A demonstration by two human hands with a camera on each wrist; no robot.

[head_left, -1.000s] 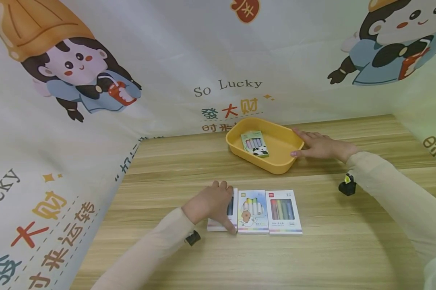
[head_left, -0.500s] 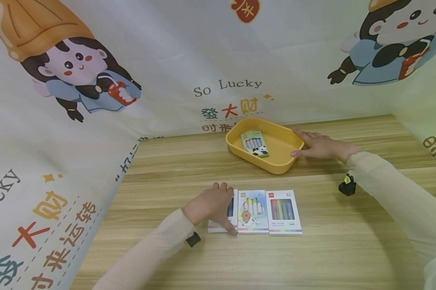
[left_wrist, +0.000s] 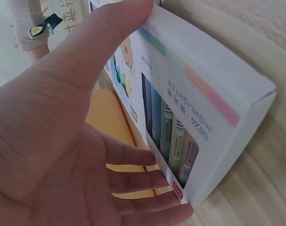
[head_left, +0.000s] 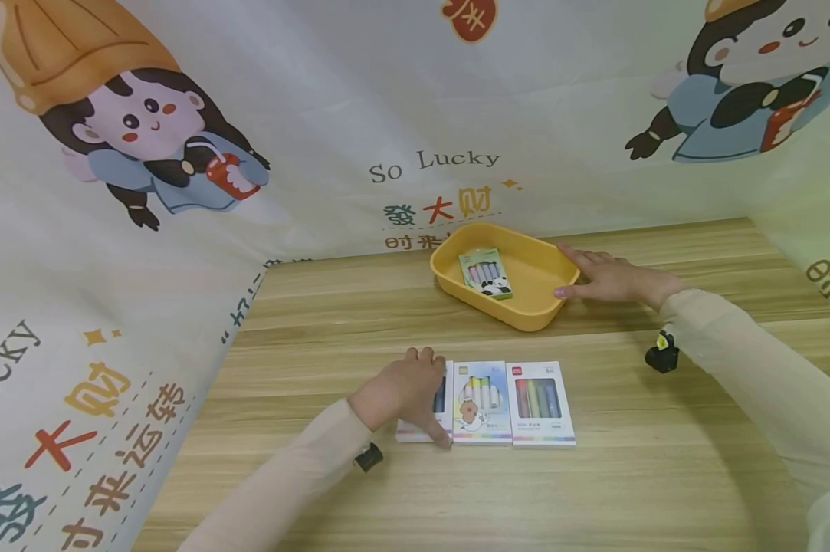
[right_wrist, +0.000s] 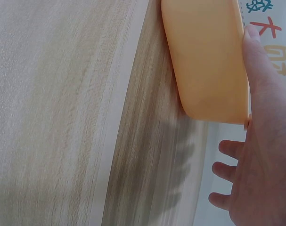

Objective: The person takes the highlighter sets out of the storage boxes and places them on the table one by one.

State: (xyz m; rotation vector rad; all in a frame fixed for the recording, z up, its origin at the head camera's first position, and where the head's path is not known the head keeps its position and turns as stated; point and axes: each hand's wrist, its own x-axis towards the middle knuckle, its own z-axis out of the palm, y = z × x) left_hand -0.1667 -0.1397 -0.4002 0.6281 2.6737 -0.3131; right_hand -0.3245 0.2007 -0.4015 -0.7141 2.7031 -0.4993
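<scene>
In a row on the table lie three white boxes with clear windows. My left hand (head_left: 408, 391) spans the leftmost highlighter box (left_wrist: 208, 110), thumb at its near edge and fingertips at its far edge; the hand covers much of it in the head view. Touching that box is a middle box (head_left: 482, 429) with a cartoon print, and beside it a right-hand box (head_left: 542, 431) showing coloured pens. My right hand (head_left: 611, 277) rests on the right end of a yellow basket (head_left: 500, 310), thumb and index at the rim, other fingers extended.
Inside the basket lies a green box with a panda print (head_left: 486, 274). A printed cloth (head_left: 332, 153) hangs behind the wooden table (head_left: 304, 345), close to the basket's back edge, and along both sides.
My left hand and the leftmost box have shifted very slightly toward me. The right hand and the basket stay in place.
</scene>
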